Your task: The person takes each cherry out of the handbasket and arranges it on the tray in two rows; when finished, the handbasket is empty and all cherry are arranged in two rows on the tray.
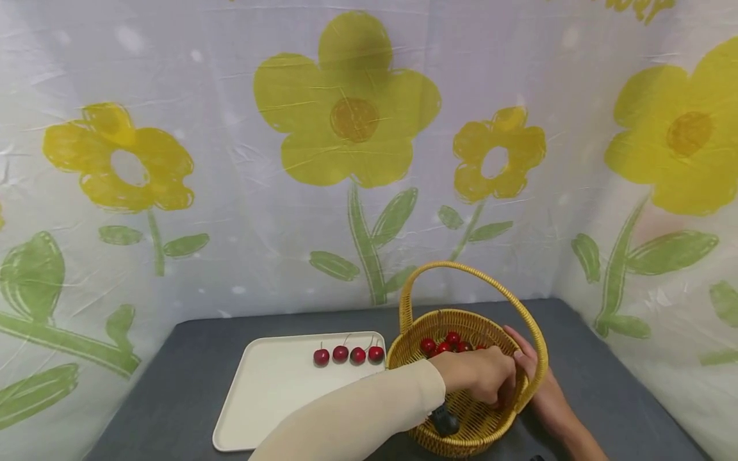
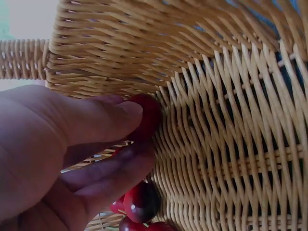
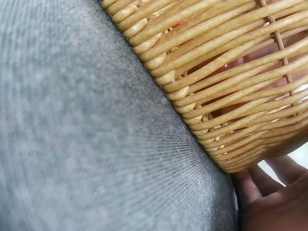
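Cherry (image 2: 153, 118) in the pinch! Left hand (image 1: 484, 378) has thumb and finger clamped on it, near the middle of the left wrist view, right by the woven wall; a fingertip hold that looks suited to singling out one small, round fruit. And on the opposite side, lower right of the head view, right hand (image 1: 544, 387) grips the rim of the basket (image 1: 478, 419), presumably bracing the light wicker while the other hand works inside. Loose cherries (image 1: 428, 346) bunch toward the basket's far side, just beyond the left forearm, the tall handle arching above. Now out to lower centre-left: white tray (image 1: 271, 384), partly behind the pale sleeve (image 1: 357, 413), close beside the basket, perhaps for a short reach. Four cherries (image 1: 340, 353) line its far right edge, stems up, side by side, seemingly set in a deliberate row. Dark table (image 1: 173, 384) beneath, flowered cloth (image 1: 230, 211) behind.
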Demonstrator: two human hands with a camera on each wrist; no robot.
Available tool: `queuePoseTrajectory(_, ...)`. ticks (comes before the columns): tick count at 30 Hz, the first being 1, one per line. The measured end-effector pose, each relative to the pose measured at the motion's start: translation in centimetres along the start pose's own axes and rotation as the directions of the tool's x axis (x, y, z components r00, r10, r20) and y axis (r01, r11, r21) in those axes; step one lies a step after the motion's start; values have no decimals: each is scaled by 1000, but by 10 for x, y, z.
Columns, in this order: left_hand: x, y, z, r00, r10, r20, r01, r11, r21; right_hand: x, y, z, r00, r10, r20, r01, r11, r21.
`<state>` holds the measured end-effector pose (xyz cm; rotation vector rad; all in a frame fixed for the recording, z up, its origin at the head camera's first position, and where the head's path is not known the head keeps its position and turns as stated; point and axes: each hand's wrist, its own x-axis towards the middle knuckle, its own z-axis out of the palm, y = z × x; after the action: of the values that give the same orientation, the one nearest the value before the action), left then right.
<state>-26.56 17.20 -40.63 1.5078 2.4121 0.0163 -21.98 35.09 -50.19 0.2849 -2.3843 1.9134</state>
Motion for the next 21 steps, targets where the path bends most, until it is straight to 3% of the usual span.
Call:
queuePoseTrajectory(9, -29, -18, -9, 984, 149, -103, -157, 984, -84, -2, 3, 1, 1000, -7, -14, 7, 1000, 2)
queuePoseTrajectory(15, -60, -27, -7, 960, 153, -234, -203, 958, -203, -2, 1, 5, 999, -1, -52, -1, 999, -35)
queuePoseTrajectory(19, -87, -30, -2, 939, 99, -330, -216, 915, -340, -1, 0, 6, 998, 6, -63, -8, 999, -38)
queuePoseTrajectory(21, -101, -31, 2, 928, 67, -367, -243, 854, -460, -1, 0, 6, 998, 7, -63, -9, 999, -30)
